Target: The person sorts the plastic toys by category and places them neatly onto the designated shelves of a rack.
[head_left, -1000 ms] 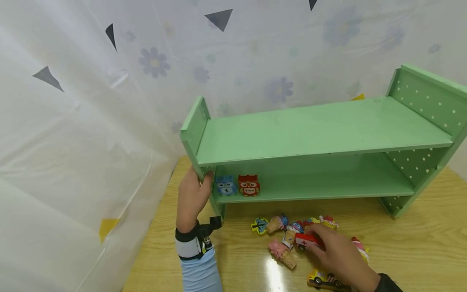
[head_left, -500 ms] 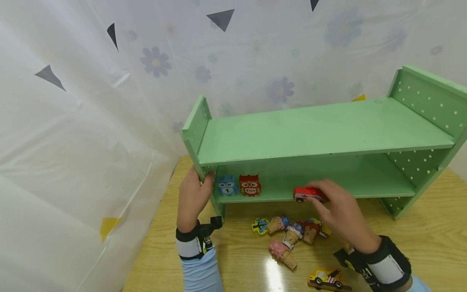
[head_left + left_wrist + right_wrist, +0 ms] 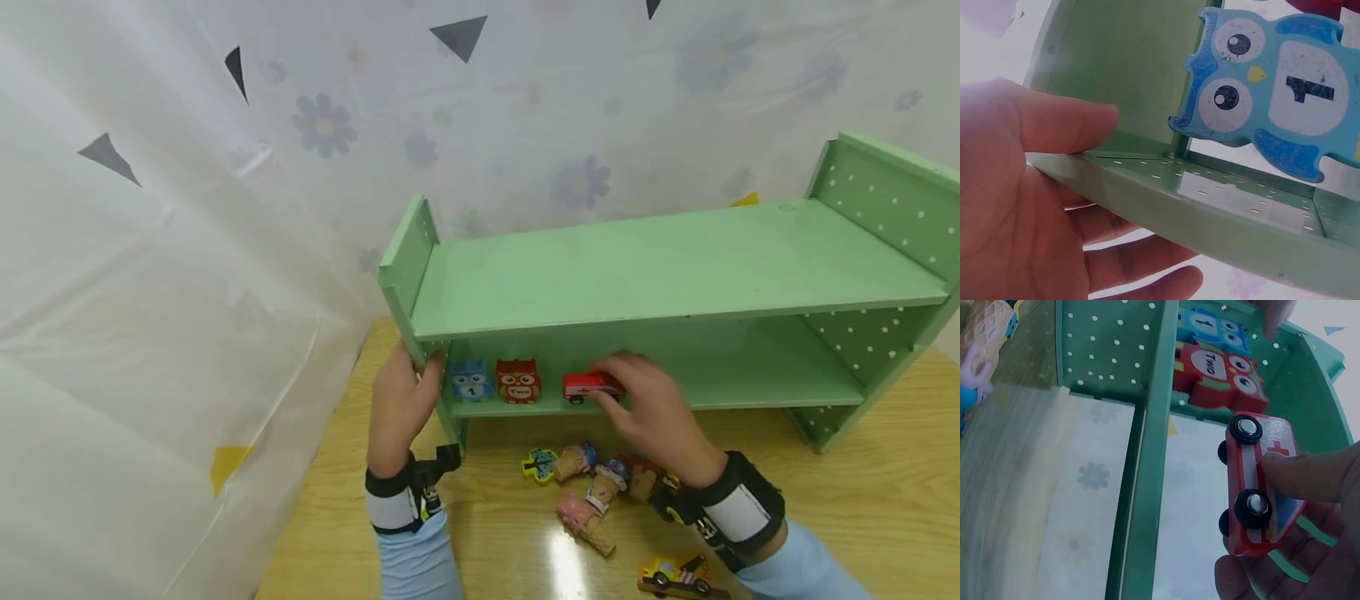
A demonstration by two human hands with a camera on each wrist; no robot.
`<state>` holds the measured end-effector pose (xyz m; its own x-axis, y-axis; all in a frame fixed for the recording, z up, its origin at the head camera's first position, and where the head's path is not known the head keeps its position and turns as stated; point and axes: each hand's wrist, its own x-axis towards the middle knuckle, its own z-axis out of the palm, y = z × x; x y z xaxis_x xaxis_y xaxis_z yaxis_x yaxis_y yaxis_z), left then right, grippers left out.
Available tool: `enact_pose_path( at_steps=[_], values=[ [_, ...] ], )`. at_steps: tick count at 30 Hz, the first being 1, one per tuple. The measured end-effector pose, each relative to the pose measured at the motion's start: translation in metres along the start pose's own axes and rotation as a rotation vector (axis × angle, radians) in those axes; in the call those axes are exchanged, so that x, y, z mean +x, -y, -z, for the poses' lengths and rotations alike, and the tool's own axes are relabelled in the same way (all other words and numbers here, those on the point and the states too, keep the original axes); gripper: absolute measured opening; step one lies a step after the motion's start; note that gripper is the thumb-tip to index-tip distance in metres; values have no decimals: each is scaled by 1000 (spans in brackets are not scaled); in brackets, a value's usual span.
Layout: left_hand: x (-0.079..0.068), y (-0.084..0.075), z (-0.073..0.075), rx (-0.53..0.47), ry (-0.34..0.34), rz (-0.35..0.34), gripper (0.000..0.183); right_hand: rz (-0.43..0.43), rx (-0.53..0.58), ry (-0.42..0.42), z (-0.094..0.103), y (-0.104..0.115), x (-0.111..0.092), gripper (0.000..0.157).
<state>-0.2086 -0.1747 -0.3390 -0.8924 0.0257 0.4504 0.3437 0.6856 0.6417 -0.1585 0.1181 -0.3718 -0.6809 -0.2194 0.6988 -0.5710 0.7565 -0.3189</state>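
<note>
In the head view, the right grip (image 3: 656, 412) hides part of the red van (image 3: 579, 387). Beyond the left grip (image 3: 400, 408), the left wrist view's edge crops 1 blue owl (image 3: 1266, 62).

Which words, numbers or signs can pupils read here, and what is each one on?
"1": blue owl
"Two": red owl
A red cross sign, no word: red toy vehicle
Marks on the left wrist mount and right wrist mount: too small to read.
</note>
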Motion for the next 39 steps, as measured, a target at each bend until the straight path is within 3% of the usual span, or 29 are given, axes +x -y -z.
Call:
enact_pose_path(
  at_steps=[24,33,39],
  values=[
    [-2,-3,-3,-28,8,-7,25,-134,89,125,-26,-6,4,30],
    [-2,-2,-2,-35,4,-14,23,-149,76,134,-31,-8,5,30],
    [0,0,1,-27,7,-1,25,-138,99,91,-29,-8,7,41]
  ],
)
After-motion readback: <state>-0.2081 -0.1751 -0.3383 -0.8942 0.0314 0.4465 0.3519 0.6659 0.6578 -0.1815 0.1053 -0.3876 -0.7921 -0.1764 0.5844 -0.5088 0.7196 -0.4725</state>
